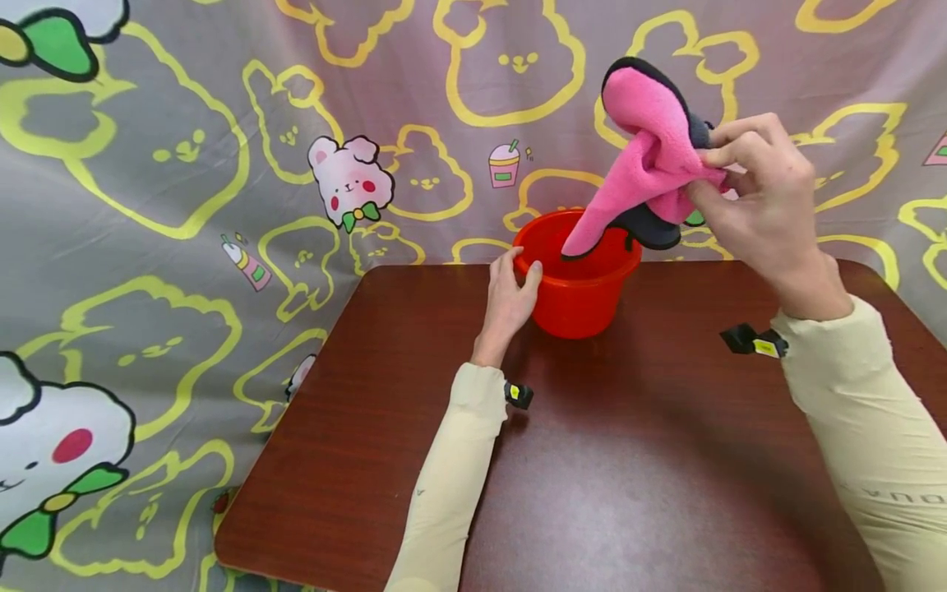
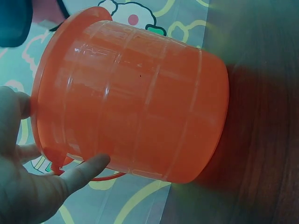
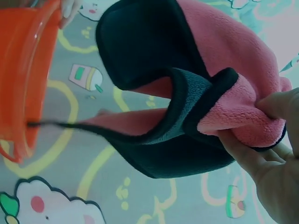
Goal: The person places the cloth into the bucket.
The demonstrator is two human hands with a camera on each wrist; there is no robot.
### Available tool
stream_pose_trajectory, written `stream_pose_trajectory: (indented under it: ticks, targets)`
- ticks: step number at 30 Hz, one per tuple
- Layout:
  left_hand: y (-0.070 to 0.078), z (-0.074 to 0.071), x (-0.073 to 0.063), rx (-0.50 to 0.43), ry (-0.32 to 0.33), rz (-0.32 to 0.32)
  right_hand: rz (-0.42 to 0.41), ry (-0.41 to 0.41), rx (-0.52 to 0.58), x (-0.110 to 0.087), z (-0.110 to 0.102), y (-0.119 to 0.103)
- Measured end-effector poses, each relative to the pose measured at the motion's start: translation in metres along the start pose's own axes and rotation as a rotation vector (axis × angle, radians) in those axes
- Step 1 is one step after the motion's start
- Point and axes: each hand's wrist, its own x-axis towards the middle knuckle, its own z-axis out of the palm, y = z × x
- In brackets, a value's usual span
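A pink and dark grey cloth (image 1: 651,156) with black edging hangs in folds from my right hand (image 1: 765,193), pinched between thumb and fingers. Its lower pink corner dips at the mouth of a red bucket (image 1: 577,304). In the right wrist view the cloth (image 3: 243,102) is bunched at the fingertips and its dark side shows. My left hand (image 1: 510,300) grips the bucket's rim at the left, thumb on the outer wall, fingers over the edge. The left wrist view shows the bucket (image 2: 135,102) from the side. The inside of its bottom is hidden.
The bucket stands near the back edge of a dark brown wooden table (image 1: 592,485). Behind and to the left hangs a grey curtain (image 1: 414,99) with cartoon figures. A thin red handle (image 2: 110,177) hangs at the bucket's side.
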Motion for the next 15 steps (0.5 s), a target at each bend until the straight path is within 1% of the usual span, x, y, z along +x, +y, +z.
stream_pose_trajectory:
  ticks: [2, 6, 9, 13, 15]
  targets:
    - [0.0, 0.0, 0.0, -0.002, 0.002, -0.001, 0.003, 0.011, 0.029, -0.002, 0.007, 0.002]
    - [0.001, 0.0, 0.0, 0.001, 0.007, -0.002, 0.016, -0.001, 0.028, -0.013, 0.02, 0.012]
    - [0.002, 0.001, 0.0, 0.013, 0.016, -0.001, 0.05, -0.025, -0.017, -0.026, 0.028, 0.023]
    - [0.002, 0.002, -0.001, 0.043, 0.027, 0.0, 0.122, -0.049, -0.093, -0.039, 0.037, 0.037]
    - [0.001, 0.002, -0.001, 0.055, 0.023, 0.005, 0.167, -0.074, -0.131, -0.044, 0.04, 0.043]
